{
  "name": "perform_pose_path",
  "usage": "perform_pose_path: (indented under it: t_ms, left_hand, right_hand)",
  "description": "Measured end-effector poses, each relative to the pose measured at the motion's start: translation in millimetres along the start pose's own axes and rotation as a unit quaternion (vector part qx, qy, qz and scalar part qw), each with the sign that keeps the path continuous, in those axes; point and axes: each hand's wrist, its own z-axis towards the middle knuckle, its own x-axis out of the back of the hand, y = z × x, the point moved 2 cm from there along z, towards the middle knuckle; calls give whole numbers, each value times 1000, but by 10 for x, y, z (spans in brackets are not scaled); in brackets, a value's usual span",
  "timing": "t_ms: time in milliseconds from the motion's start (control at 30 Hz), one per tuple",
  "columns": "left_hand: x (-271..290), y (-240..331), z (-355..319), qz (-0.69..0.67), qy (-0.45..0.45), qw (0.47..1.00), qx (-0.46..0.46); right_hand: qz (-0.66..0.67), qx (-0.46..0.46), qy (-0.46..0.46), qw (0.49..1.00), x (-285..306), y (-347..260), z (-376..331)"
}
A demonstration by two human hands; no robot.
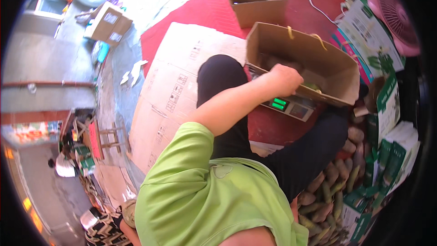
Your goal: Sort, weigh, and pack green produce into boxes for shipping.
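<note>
While the person in the green shirt (182, 191) is sitting with knees bent, a red floor covering (195, 11) is spreading out in front, and a flat cardboard sheet (166, 77) is lying over its left part. To the right of the legs, a pile of long and rounded vegetables (325, 196) is covering the ground. Just beyond the knees, an open cardboard box (314, 50) is standing over a scale (296, 110), whose front and lit green display are showing below the near wall; a smaller box (259, 12) is standing behind it. A pink fan (397, 16) is standing at the far right. Yellow straps (319, 41) are hanging over the far rim, and something green (312, 85) is lying inside. The left hand (287, 79) is bending over the near rim, its fingertips hidden, so whether it is gripping anything cannot be told. What the right hand is holding cannot be told either.
</note>
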Motion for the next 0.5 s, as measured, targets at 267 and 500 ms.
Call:
perform_pose_path:
  t_ms: [267, 500]
  left_hand:
    - [26, -39, -60, -10, 25, 1000, 3]
    - [3, -34, -75, 0, 42, 999, 1]
  right_hand:
    - [142, 61, 58, 986, 339, 271, -54]
    - [279, 90, 101, 951, 766, 299, 35]
